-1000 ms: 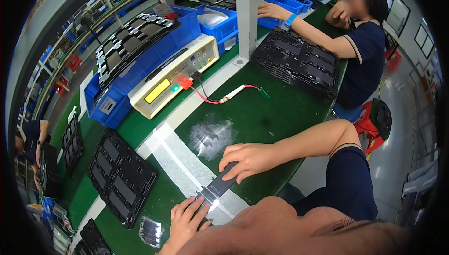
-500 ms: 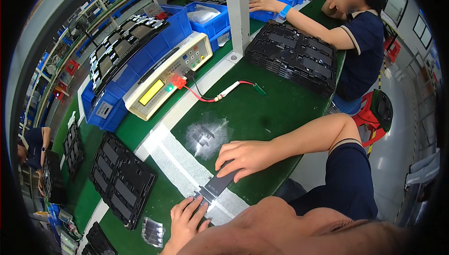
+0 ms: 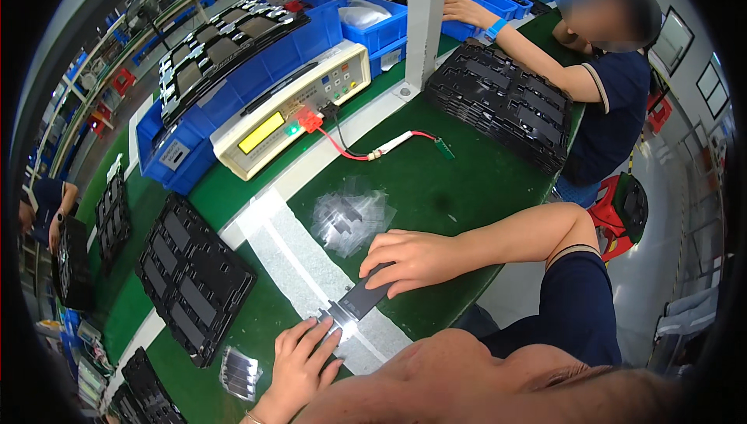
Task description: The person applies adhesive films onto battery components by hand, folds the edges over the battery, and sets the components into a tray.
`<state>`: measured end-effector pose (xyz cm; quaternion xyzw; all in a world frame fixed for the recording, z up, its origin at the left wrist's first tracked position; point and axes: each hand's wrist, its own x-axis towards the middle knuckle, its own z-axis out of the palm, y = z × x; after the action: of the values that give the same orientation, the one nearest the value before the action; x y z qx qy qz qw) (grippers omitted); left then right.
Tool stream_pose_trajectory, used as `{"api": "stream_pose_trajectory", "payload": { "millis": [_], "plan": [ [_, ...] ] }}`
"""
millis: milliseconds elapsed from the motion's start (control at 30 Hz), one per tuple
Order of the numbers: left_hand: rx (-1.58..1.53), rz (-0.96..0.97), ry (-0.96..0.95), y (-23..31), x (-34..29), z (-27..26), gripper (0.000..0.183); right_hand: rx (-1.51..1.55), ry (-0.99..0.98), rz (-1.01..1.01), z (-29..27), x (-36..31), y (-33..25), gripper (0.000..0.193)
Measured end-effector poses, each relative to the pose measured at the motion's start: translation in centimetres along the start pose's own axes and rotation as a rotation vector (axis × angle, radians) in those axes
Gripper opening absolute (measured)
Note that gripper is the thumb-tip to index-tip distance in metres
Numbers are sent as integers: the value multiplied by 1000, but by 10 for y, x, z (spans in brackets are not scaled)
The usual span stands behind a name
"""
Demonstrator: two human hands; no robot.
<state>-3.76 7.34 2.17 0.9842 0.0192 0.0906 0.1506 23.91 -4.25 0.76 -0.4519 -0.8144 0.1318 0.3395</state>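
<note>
Your right hand grips the black slab; your left hand is at its lower end, grip unclear.

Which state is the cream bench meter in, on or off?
On: the cream bench meter has its yellow display lit, and a green light glows beside it.

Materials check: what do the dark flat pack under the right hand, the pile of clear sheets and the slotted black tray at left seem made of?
Dark flat pack: perhaps plastic-wrapped, judging by its smooth, low-sheen face; inside hidden.
Pile of clear sheets: probably glossy plastic film; see-through, with glare.
Slotted black tray: likely moulded plastic, semi-matte, with formed recesses.
</note>
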Motion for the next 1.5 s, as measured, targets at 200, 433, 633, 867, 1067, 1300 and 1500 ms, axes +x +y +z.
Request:
{"api": "stream_pose_trajectory", "payload": {
  "millis": [200,433,633,867,1067,1300,1500],
  "plan": [
    [3,1,-23,0,0,-2,46,29,11,14,0,1,0,32],
    [-8,-26,-33,2,3,-7,46,26,-4,13,-1,2,0,33],
    [-70,-39,-56,2,3,-15,43,6,-63,24,-4,7,-1,34],
    [-140,-29,-11,0,-1,-12,46,-42,-134,29,-7,11,-9,38],
    [-181,-52,-2,1,-6,-8,48,-195,-179,-88,-9,18,-9,40],
    [-208,-50,-1,-5,-3,-8,53,-156,-212,66,-14,27,-10,33],
    [-225,-80,-50,-7,-4,-5,52,-130,-254,99,-13,32,-9,35]
  ]
}}
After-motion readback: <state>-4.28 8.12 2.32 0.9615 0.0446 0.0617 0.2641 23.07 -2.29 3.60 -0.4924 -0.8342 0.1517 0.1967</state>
